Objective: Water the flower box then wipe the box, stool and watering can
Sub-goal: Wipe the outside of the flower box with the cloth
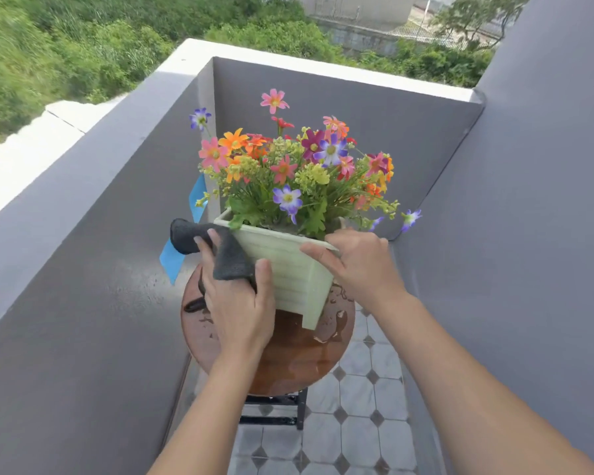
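Note:
A pale green flower box (295,272) full of colourful flowers (299,166) stands on a round brown stool (299,365) whose wet top shows puddles. My left hand (237,299) presses a dark grey cloth (220,248) against the box's left side, with the cloth draped over its near-left corner. My right hand (360,265) grips the box's right rim and side. The watering can is not in view.
Grey balcony walls (83,303) close in on the left, back and right, with a white ledge (323,70) on top. Blue tape (172,258) sticks to the left wall behind the box. Tiled floor (357,423) lies below the stool's black frame (282,409).

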Tool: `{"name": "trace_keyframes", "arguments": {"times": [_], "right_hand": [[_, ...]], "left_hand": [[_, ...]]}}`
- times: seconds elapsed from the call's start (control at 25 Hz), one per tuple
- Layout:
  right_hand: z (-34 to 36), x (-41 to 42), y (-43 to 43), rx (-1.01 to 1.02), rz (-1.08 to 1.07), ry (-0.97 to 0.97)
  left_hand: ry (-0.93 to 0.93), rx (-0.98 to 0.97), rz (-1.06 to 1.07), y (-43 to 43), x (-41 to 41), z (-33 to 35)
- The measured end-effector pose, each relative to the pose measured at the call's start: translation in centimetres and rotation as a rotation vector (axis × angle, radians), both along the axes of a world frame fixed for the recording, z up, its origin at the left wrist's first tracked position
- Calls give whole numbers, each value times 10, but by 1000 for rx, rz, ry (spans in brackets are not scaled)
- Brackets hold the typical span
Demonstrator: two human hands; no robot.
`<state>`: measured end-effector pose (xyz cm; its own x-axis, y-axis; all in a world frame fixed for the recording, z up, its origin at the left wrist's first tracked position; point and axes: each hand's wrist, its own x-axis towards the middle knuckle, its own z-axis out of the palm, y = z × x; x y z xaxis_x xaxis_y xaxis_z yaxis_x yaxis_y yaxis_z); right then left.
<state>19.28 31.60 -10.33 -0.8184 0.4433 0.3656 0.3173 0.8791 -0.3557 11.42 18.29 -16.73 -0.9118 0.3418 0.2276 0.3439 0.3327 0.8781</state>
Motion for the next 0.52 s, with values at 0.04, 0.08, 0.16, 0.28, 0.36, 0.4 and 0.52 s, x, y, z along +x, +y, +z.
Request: {"name": "trace_keyframes", "arguments": {"times": [0.04,0.08,0.16,0.28,0.36,0.4,0.52], "right_hand": [[3,0,1,13,1,-40],[6,0,2,17,0,-74],[11,-1,2,-2,3,-135],[14,-1,1,-20,15,-173],[14,-1,0,-10,21,-164],[14,-1,0,-13,21,-160],[15,-1,1,-43,29,-168]], "left_hand": [[64,-70,9,3,2,-2],[108,-143,52,6,1,-3],[210,-195,176,7,-3,-1],[513,-198,260,1,-18,-10],[626,-167,260,-2,-20,-11],[679,-162,213,-3,-17,-10],[784,-150,88,-10,-18,-8]]}}
